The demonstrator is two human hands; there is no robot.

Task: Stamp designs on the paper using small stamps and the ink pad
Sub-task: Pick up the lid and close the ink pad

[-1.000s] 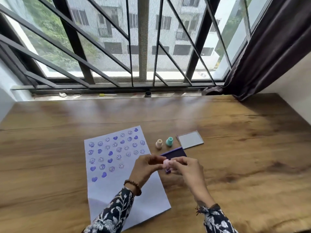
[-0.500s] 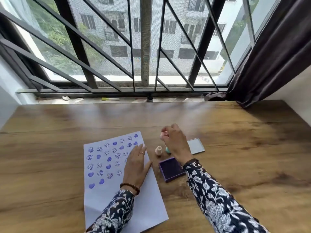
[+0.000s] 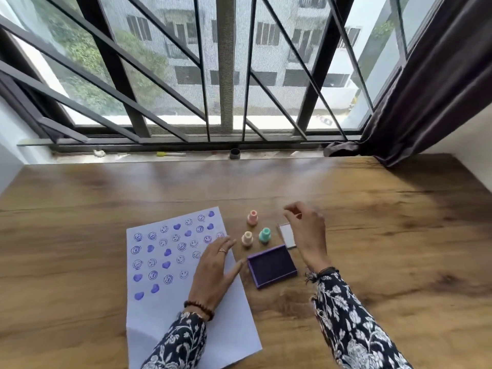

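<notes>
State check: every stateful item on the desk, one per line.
paper: flat, partly stamped
ink pad: open
lid: off, lying beside pad
pink stamp: upright
peach stamp: upright
teal stamp: upright
left hand: flat on paper
right hand: empty, raised

Left hand [image 3: 213, 272] flat on paper [image 3: 170, 265]; right hand [image 3: 306, 233] empty over lid [image 3: 287, 235]; three stamps [image 3: 252, 217] beside ink pad [image 3: 272, 265] on desk [image 3: 386, 249].

Paper [image 3: 170, 267] left on table [image 3: 372, 235], ink pad [image 3: 272, 265] right of it, three stamps [image 3: 252, 217] behind pad

A home: wooden desk [image 3: 372, 235] beneath barred window [image 3: 226, 75], curtain [image 3: 426, 89].
</notes>
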